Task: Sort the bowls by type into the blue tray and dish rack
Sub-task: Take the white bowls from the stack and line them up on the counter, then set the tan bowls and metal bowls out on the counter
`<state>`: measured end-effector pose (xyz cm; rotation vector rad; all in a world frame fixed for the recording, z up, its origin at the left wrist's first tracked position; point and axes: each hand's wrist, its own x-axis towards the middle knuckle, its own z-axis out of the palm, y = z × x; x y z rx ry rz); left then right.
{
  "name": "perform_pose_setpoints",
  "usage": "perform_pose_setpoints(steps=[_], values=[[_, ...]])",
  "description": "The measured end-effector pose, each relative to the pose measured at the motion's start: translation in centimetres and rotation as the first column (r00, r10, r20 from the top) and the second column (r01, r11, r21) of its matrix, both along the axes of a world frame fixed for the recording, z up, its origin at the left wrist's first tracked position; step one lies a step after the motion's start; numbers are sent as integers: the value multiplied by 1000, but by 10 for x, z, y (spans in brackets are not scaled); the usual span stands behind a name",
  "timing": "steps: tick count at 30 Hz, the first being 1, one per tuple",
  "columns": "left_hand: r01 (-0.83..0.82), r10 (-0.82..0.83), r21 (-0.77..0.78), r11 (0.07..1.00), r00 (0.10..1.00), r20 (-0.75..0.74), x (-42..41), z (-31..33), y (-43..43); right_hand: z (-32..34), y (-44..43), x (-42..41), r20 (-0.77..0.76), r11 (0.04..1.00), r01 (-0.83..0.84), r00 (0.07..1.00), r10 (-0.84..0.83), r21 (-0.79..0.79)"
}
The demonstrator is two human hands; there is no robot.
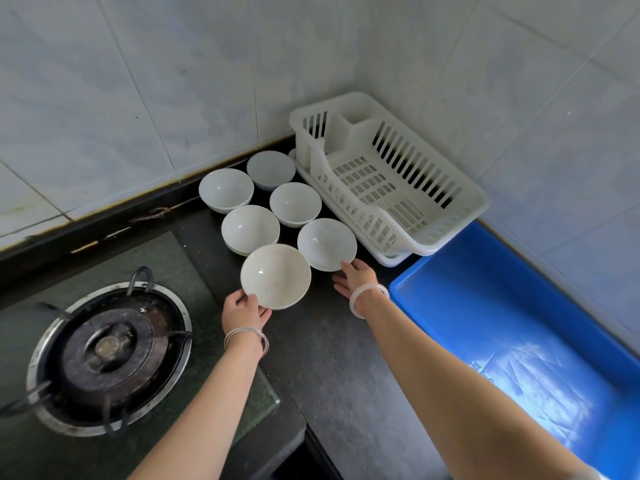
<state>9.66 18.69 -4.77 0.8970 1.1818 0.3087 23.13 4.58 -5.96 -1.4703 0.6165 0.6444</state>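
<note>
Several white bowls stand in a cluster on the dark counter. My left hand (245, 311) grips the near rim of the nearest bowl (275, 276), which is cream-white. My right hand (354, 280) has its fingers at the near edge of the bowl to its right (327, 243), touching the rim; whether it grips it is unclear. Behind them sit more bowls (250, 229), (295, 203), (225, 189) and a frosted one (270, 168) at the back. The white slatted dish rack (446, 216) stands to the right with nothing in it. The blue tray (450, 299) lies beside it, nearer to me, also holding nothing.
A gas burner (109, 355) with a metal ring sits at the left on a glass hob. Tiled walls close off the back and the right side. The counter's front edge drops off between my forearms.
</note>
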Motion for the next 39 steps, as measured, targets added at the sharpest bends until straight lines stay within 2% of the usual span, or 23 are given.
perform_pose_setpoints(steps=[4, 7, 11, 15, 18, 22, 28, 31, 33, 39], values=[[179, -164, 186, 966, 982, -91, -5, -5, -7, 12, -7, -8, -18, 994, -108, 994, 108, -14], [305, -265, 279, 911, 949, -172, -15, -3, -16, 21, -18, -18, 49, 983, -171, 984, 174, -64], [467, -397, 275, 840, 876, -275, -35, -1, -40, 38, -53, -47, 159, 967, -212, 959, 234, -143], [588, -538, 282, 758, 809, -238, -50, 8, -84, 61, -115, -95, 273, 904, -243, 897, 347, -351], [733, -705, 291, 615, 676, -215, -60, 17, -130, 77, -175, -138, 329, 844, -176, 865, 379, -507], [912, -904, 291, 288, 359, -230, -76, 30, -201, 87, -251, -190, 292, 705, -26, 899, 326, -708], [859, -948, 503, -96, 75, -310, -108, 49, -299, 86, -335, -265, 269, 513, 121, 937, 223, -850], [799, -919, 548, -247, -14, -394, -120, 53, -331, 78, -359, -295, 139, 380, 41, 962, 235, -924], [767, -899, 558, -318, -57, -434, -126, 52, -345, 72, -366, -308, 71, 344, -21, 965, 251, -939], [756, -873, 556, -344, -38, -487, -135, 45, -358, 66, -368, -319, 118, 349, 37, 970, 213, -936]])
